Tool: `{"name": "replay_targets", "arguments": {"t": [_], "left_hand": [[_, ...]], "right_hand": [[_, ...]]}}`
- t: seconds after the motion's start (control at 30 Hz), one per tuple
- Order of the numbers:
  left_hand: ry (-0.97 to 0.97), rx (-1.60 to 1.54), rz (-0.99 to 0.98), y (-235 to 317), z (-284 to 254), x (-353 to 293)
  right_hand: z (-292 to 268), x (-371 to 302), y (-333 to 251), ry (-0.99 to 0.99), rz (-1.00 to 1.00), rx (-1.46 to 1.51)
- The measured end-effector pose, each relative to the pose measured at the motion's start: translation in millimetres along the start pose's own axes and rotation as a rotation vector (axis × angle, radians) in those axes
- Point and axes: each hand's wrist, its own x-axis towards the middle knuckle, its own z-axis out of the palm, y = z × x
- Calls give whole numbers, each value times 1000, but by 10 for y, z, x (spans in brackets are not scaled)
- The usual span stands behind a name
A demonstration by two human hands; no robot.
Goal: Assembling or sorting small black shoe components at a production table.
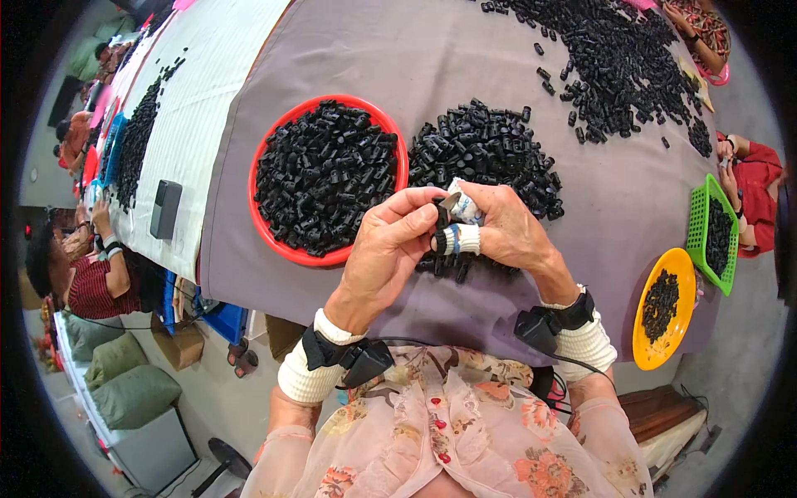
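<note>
My left hand (383, 236) is closed, thumb and forefinger pinching a small black plastic part (442, 217). Close against it is my right hand (516, 226), also closed, with white knitted covers (465, 209) on its thumb and forefinger. A thin grey-brown blade-like piece (451, 201) pokes out from the right fingers at the part's top end; its other end is hidden. Behind my hands lies a heap of black cylindrical parts (490, 153), and several more show beneath them. To the left, a red round basin (402, 170) is full of similar parts.
A grey cloth (332, 50) covers the table. At the far right lies a large spread of black parts (614, 66). A yellow plate (643, 344) and a green basket (724, 278) hold black pieces. A black box (166, 209) stands left. Other people sit around the tables.
</note>
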Motion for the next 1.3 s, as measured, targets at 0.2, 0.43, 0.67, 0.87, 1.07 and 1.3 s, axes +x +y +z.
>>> {"name": "replay_targets", "arguments": {"t": [0.2,0.43,0.67,0.87,1.07,1.3], "left_hand": [[22,1,-48,-53,-24,103],[47,51,-14,-91,74,169],[29,103,27,-87,143,169],[343,510,319,302,-142,32],[550,1004,588,667,-527,-91],[-47,1534,505,-190,-161,-113]], "right_hand": [[-54,-10,63,10,8,6],[-95,-1,156,-8,-5,-20],[-119,-55,112,46,8,26],[-199,-133,192,97,103,-3],[-343,-155,172,211,180,167],[-330,-190,252,213,189,169]]}}
